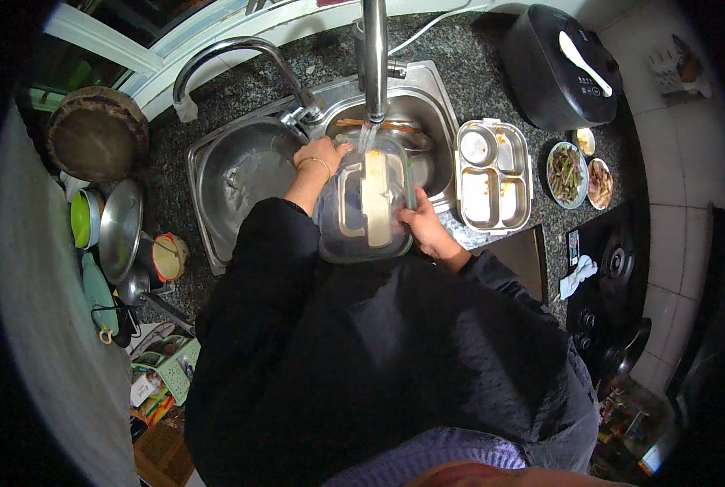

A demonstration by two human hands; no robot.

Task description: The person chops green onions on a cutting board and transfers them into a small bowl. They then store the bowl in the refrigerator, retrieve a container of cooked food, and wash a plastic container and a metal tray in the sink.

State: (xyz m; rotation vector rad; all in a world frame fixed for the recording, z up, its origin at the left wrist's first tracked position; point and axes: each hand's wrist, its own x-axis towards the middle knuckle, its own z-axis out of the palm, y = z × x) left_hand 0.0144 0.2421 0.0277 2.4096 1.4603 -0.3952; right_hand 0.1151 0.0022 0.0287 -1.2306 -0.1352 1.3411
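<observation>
A clear plastic lunch-box lid (351,240) with a beige panel and a greenish rim is tilted over the front of the right sink basin (441,122). My left hand (321,159) grips its far left corner, fingertips partly hidden. My right hand (426,224) holds the right edge, thumb on top and fingers underneath. Water runs from the chrome faucet (375,61) onto the far end of the lid. Behind it in the basin lie wooden chopsticks (393,126) and a metal dish (420,141). To the right stands a steel compartment tray (493,176) with food scraps.
A dark basin (246,182) fills the left sink, below a second curved faucet (228,42). Right are a black rice cooker (557,73), a plate of vegetables (567,175) and a gas stove (612,262). Pot lids (121,231) and a small pot (169,257) stand left.
</observation>
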